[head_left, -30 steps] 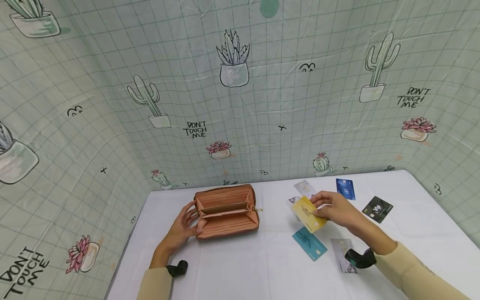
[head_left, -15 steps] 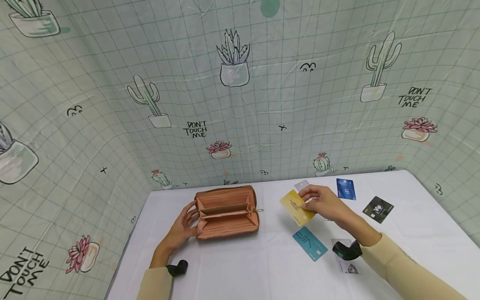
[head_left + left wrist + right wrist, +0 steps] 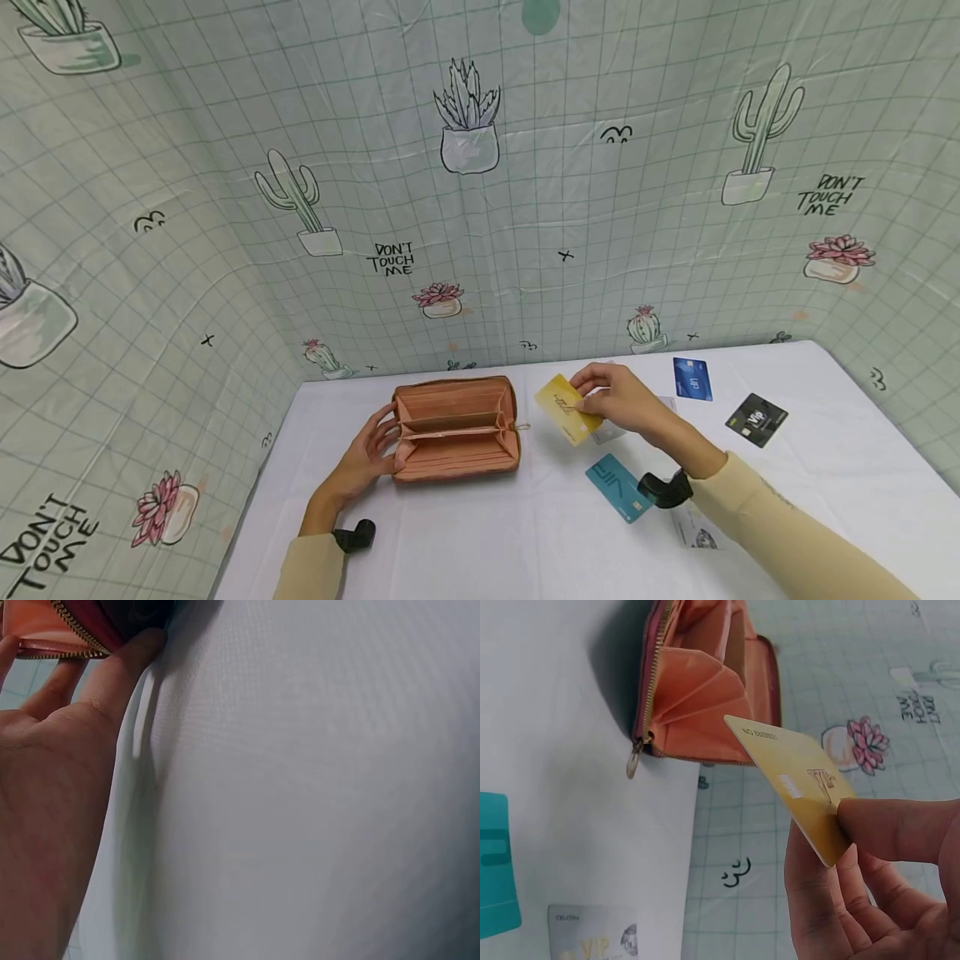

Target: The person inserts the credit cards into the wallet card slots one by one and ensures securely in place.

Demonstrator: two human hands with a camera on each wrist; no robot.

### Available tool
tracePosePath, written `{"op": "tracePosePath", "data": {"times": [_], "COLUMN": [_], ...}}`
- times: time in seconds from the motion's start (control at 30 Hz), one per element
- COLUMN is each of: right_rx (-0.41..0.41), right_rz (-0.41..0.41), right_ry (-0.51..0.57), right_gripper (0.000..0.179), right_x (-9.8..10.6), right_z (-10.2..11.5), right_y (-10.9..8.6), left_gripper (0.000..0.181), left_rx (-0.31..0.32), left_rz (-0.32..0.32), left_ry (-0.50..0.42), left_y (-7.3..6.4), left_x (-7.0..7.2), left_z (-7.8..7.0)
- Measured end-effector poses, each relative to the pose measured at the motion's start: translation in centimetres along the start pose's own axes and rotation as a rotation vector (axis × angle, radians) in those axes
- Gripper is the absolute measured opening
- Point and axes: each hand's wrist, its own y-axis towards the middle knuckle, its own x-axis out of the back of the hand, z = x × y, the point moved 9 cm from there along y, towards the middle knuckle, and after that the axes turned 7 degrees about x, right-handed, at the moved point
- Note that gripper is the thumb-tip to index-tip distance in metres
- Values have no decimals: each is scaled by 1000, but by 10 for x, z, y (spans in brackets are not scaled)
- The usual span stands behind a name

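A tan zip-around wallet (image 3: 459,458) lies spread open, its pleated compartments facing up. My left hand (image 3: 362,457) grips the wallet's left side, thumb low at the front and fingers along the edge; the left wrist view shows the thumb by the brass zip. Between thumb and fingers, my right hand (image 3: 628,402) pinches a yellow bank card (image 3: 562,407) by one edge. The card hangs tilted above the table, just right of the wallet's zip pull (image 3: 522,427). In the right wrist view, the gold card (image 3: 784,769) overlaps the wallet's near end (image 3: 705,705).
On the white table, a teal card (image 3: 619,488) lies below the right hand. Farther right are a blue card (image 3: 692,378) and a black VIP card (image 3: 757,419). A silver card (image 3: 697,530) shows partly under the right forearm; other pale cards are partly hidden behind the hand.
My right hand has carried the yellow card leftward, closer to the wallet. The wallet has shifted very slightly right under my left hand, which stays at its side.
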Motion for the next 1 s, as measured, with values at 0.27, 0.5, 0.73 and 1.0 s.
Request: {"op": "tracePosePath", "data": {"times": [0.27,0.5,0.73,1.0], "right_rx": [34,69,142,253], "right_rz": [4,0,-2,-7], "right_ry": [12,23,30,-10], "right_gripper": [29,28,27,25], "right_x": [-12,-22,-39,-62], "right_z": [11,24,37,60], "right_y": [17,31,48,62], "left_gripper": [103,102,103,104], "left_rx": [9,0,11,-2], "left_rz": [20,37,24,25], "left_ry": [15,35,19,36], "left_y": [-1,-1,-2,-1], "left_x": [-2,-4,-3,-2], "left_z": [-1,-2,0,1]}}
